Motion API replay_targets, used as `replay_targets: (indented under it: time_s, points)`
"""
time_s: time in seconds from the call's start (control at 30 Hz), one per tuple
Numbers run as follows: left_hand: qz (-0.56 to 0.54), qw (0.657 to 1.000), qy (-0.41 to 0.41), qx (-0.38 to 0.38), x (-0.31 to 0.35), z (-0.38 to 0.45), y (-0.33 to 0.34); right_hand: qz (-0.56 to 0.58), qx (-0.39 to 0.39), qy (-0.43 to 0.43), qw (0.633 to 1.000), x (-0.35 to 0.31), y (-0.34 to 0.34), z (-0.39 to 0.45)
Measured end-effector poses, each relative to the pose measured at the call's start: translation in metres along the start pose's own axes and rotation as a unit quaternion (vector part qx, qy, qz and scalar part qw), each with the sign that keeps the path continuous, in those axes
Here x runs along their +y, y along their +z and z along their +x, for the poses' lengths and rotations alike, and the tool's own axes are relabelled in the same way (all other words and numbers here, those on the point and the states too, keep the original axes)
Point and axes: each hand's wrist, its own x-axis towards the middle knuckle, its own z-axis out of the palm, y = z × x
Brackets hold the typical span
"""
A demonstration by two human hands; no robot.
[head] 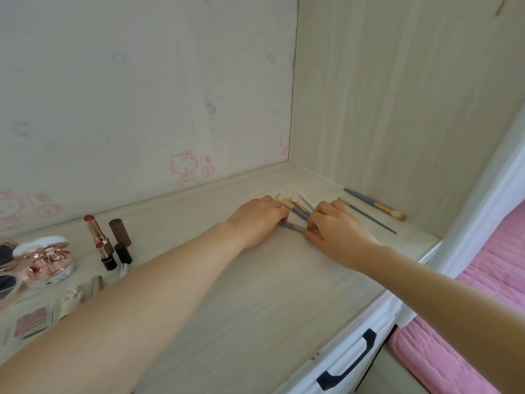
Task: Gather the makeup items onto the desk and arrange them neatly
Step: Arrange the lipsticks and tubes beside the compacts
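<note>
Both hands reach to the far right of the pale wooden desk (255, 294). My left hand (257, 218) lies over the left end of a grey pencil-like stick (292, 226), its fingers curled down at a bunch of blue-handled makeup brushes (297, 207). My right hand (336, 228) pinches the stick's right end and covers the brush handles. Two more brushes lie apart to the right: a thin one (369, 217) and a thicker one (375, 204) by the side wall. At the left stand open lipsticks (98, 233), a brown cap (120, 231) and rose-gold compacts (45, 261).
A blush palette (29, 322) and small tubes (71, 301) lie at the front left. The desk ends at a corner formed by the back wall and right side panel. Below the front edge is a white drawer with a dark handle (352, 362). A pink bed (468, 322) lies to the right.
</note>
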Motion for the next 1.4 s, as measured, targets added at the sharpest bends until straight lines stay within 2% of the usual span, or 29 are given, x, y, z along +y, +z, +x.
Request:
replay_targets:
  time_s: [0.2, 0.43, 0.57, 0.7, 0.83, 1.03, 1.23, 1.4]
  points:
    - [0.006, 1.000, 0.007, 0.014, 0.002, -0.020, -0.010, 0.015, 0.010, 0.001, 1.000, -0.010, -0.007, -0.007]
    - [-0.158, 0.986, -0.058, 0.016, 0.003, -0.071, -0.045, 0.169, 0.037, 0.057, 0.983, -0.034, -0.028, -0.025]
    - [-0.221, 0.969, -0.094, 0.064, 0.002, -0.115, -0.065, 0.259, 0.077, 0.069, 0.960, -0.059, -0.040, -0.038]
    - [-0.291, 0.941, -0.133, 0.111, 0.004, -0.167, -0.083, 0.348, 0.083, 0.072, 0.931, -0.097, -0.050, -0.055]
    - [-0.397, 0.888, -0.180, 0.144, 0.002, -0.219, -0.099, 0.398, 0.064, 0.059, 0.913, -0.135, -0.060, -0.069]
    - [-0.556, 0.760, -0.273, 0.195, -0.005, -0.290, -0.110, 0.445, 0.042, 0.035, 0.894, -0.191, -0.066, -0.077]
    - [-0.622, 0.663, -0.338, 0.242, -0.009, -0.358, -0.110, 0.436, 0.013, -0.008, 0.900, -0.251, -0.063, -0.077]
    - [-0.628, 0.615, -0.380, 0.288, -0.019, -0.412, -0.109, 0.449, 0.001, -0.028, 0.893, -0.301, -0.051, -0.074]
